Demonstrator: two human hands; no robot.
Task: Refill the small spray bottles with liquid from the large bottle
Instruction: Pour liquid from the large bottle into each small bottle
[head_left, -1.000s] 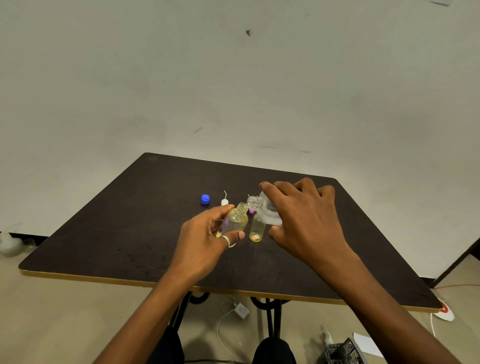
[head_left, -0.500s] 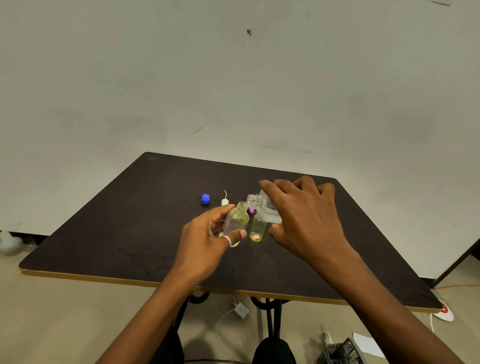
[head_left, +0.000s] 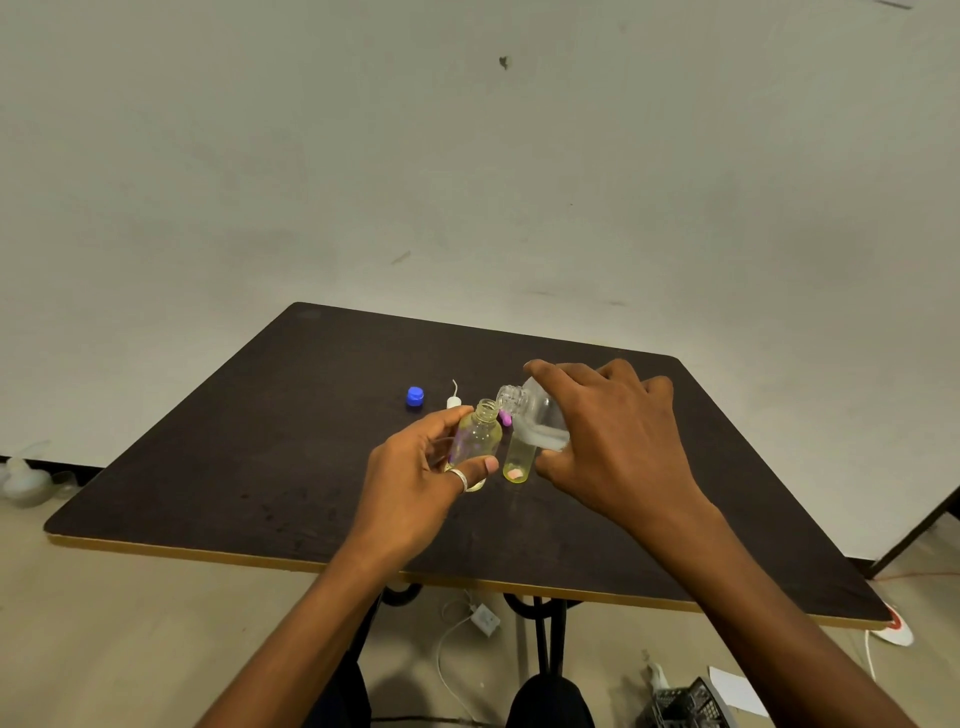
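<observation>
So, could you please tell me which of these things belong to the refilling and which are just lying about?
For the job: large bottle tilted in right hand; small bottle in left hand; second small bottle on the table; blue cap; white spray top.
Lying about: charger on the floor; black basket; white paper.

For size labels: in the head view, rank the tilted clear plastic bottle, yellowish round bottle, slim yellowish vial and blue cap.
1. Tilted clear plastic bottle, likely; the right hand hides much of it.
2. Yellowish round bottle, gripped by the left hand.
3. Slim yellowish vial, top hidden.
4. Blue cap.
</observation>
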